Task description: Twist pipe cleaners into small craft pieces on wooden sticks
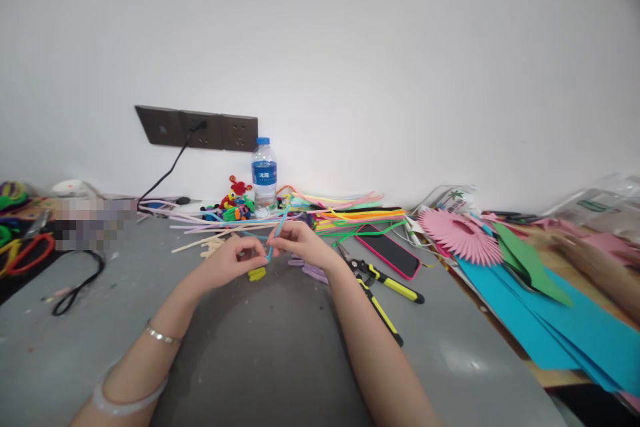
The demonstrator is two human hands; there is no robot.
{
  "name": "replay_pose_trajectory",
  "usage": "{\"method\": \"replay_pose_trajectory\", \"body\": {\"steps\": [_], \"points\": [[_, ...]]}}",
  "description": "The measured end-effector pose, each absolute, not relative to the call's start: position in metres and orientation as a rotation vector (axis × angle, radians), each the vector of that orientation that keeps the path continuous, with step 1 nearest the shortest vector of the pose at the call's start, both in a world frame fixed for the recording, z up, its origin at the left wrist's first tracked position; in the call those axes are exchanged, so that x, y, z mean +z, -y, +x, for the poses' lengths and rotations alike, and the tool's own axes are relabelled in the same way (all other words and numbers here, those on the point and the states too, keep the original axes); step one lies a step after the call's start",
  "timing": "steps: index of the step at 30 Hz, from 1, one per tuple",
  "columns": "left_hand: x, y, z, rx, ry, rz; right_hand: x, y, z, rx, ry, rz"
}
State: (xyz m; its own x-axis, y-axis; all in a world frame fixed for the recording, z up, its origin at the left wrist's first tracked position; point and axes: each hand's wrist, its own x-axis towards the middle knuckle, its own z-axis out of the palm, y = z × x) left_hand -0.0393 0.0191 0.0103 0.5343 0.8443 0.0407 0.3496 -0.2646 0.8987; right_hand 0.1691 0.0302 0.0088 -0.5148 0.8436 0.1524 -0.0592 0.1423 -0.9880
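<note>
A light blue pipe cleaner [283,218] runs between my two hands above the grey table. My left hand [239,260] pinches its lower part with thumb and forefinger. My right hand [297,243] grips it a little higher, fingers close together. Just under the fingertips lies a small bent yellow piece [257,274]. Purple bent pieces [314,273] rest beside my right wrist, and pale wooden sticks [213,245] are behind my left hand.
Pliers with yellow-black handles [395,285] and a pink-cased phone [390,251] lie right. A water bottle [264,177] stands by the wall near colourful pipe cleaners [360,218]. Orange scissors [34,253] are far left. Another person's hand [595,267] is over blue paper [530,320] at right.
</note>
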Motion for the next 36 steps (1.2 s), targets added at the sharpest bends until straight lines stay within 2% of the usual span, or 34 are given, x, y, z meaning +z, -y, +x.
{"method": "replay_pose_trajectory", "body": {"steps": [8,20,30,36], "points": [[0.01,-0.027,-0.04,1.136,-1.159,1.28,0.004,-0.034,0.162,1.408,1.323,-0.759],[0.017,-0.016,-0.026,1.195,-1.122,1.253,0.007,-0.031,0.16,1.435,1.491,-0.752],[0.008,-0.018,-0.038,0.726,-1.023,1.856,0.001,-0.033,0.166,1.536,1.644,-0.767],[0.01,-0.022,-0.036,1.015,-1.142,1.772,-0.001,-0.036,0.166,1.463,1.453,-0.806]]}}
